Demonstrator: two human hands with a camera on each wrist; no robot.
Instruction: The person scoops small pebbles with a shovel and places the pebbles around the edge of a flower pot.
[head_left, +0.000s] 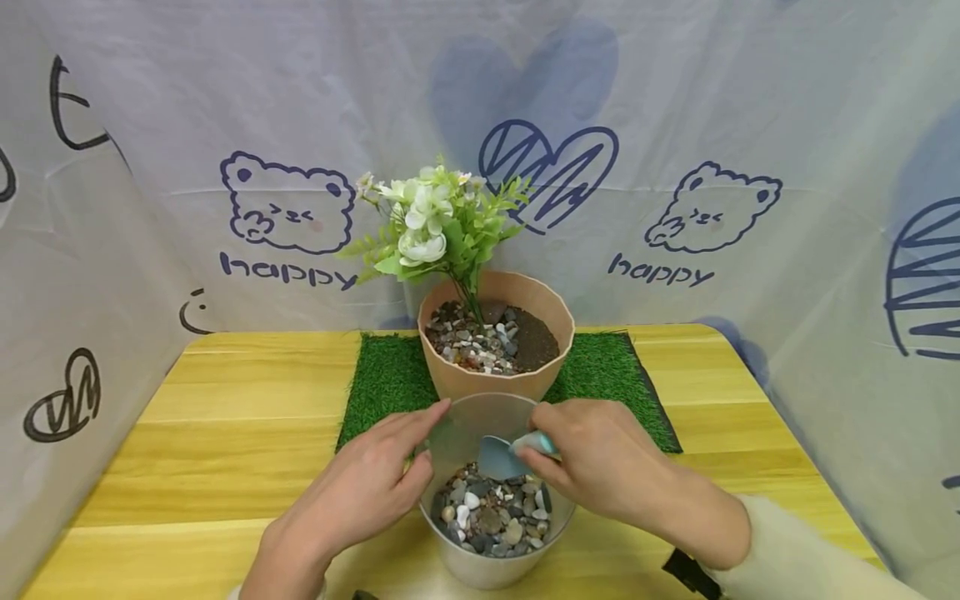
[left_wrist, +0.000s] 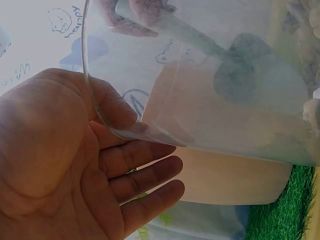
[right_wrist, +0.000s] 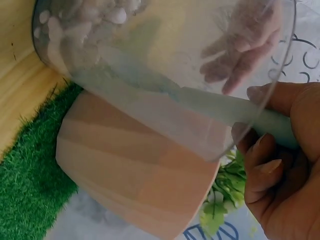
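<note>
A clear plastic bucket (head_left: 491,575) stands at the table's front, with grey, white and brown pebbles (head_left: 491,521) in its bottom. My left hand (head_left: 382,467) holds its left rim, thumb on one side and fingers on the other; in the left wrist view the lower fingers (left_wrist: 150,182) reach out nearly straight. The right hand (head_left: 600,454) grips the pale blue-green handle of a small hand trowel (head_left: 501,458) over the bucket's right rim. Its blade slants down inside, close over the pebbles. Through the bucket wall, the right wrist view shows the trowel handle (right_wrist: 215,105).
Just behind the bucket, a peach flowerpot (head_left: 498,383) holds dark soil, pebbles and a white-flowered plant (head_left: 442,221). The pot stands on a green turf mat (head_left: 382,383) on the wooden table (head_left: 225,450). A printed cloth (head_left: 375,83) hangs behind and at both sides.
</note>
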